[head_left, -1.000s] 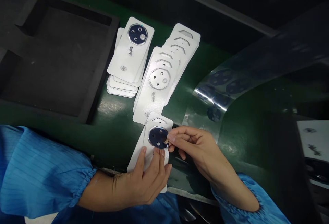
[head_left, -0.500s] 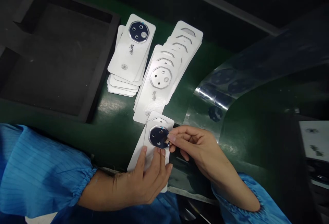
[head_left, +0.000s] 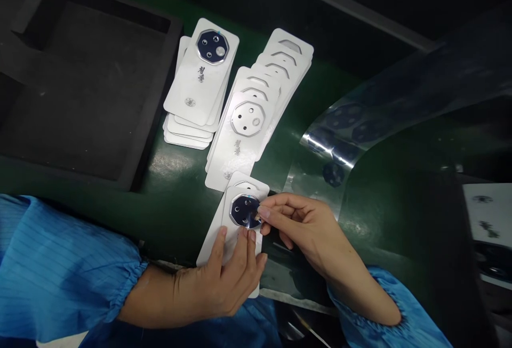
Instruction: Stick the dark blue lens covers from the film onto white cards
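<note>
A white phone back cover (head_left: 229, 219) lies at the near edge of the green bench, on top of another white cover. My left hand (head_left: 224, 281) rests on its lower end, fingers pressed flat, holding it down. My right hand (head_left: 308, 228) pinches a dark blue octagonal lens piece (head_left: 244, 210) at its right rim, and the piece sits in the cover's camera opening. Both arms wear blue sleeves.
A stack of white covers (head_left: 200, 89) topped by one with a dark lens fitted lies behind. Beside it is a fanned row of covers with bare openings (head_left: 256, 119). A black foam tray (head_left: 80, 76) is at left. A clear film strip carrying dark lens pieces (head_left: 340, 135) curves at right.
The lens piece has settled slightly flatter into the cover's opening under my right fingers. My left hand stays put.
</note>
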Demonstrator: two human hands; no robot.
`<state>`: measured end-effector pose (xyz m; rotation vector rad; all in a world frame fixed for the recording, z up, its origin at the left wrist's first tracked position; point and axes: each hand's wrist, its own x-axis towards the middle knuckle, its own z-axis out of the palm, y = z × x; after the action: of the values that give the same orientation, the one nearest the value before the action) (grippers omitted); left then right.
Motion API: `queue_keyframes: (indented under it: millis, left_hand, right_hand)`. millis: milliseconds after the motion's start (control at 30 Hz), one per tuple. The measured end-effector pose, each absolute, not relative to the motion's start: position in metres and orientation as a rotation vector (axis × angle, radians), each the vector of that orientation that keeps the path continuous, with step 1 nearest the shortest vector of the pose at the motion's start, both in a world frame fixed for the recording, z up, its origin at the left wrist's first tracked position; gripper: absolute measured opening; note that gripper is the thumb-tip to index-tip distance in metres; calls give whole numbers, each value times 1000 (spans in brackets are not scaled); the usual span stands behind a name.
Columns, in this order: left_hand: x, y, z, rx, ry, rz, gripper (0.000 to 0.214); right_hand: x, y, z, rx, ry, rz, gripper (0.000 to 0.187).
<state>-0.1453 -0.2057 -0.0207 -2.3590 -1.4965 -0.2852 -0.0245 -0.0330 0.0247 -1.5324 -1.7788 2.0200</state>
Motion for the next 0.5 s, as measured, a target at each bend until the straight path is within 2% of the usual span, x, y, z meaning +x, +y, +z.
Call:
queue_keyframes:
  millis: [367,433,500]
  left_hand:
    - [-145,-205,-20,-2346,-1497,-275,48]
    - [-145,-205,-20,-2352,-1494,-274,49]
    - [-148,-204,-18,-2351,-1487,-272,48]
  right_hand:
    - [-30,-34,28,-1508,-1889,1927,29]
    - [-31,-39,25,-1472,-1992,1766,24]
    - [-31,-45,21,-1391,-2181,1468,19]
